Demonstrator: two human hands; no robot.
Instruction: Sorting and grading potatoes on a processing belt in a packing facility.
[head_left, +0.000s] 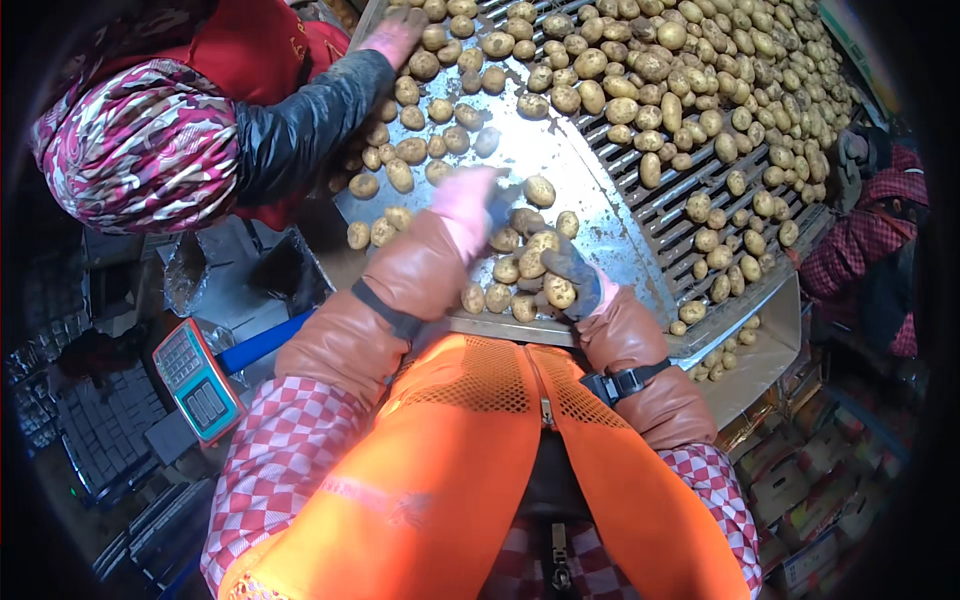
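My left hand (480, 199), blurred and in a dark glove with a pink cuff, is over the metal sorting table (592, 180); whether it grips anything does not show. Close to the table's near edge, my right hand (570, 274), gloved in grey, is curled around potatoes (559, 291), with another potato (532, 262) against its fingers. Several loose potatoes (498, 297) lie between my arms along the wooden edge. One potato (539, 191) rests on the bare metal just right of my left hand. More potatoes (411, 150) are spread at the upper left.
A heap of potatoes (720, 60) covers slatted metal bars (637, 195). At the left, a co-worker's hand (397, 34) touches the table's far side; another person (870, 247) stands at the right. A cardboard box (772, 337) holds potatoes below the edge. A digital scale display (199, 381) stands at left.
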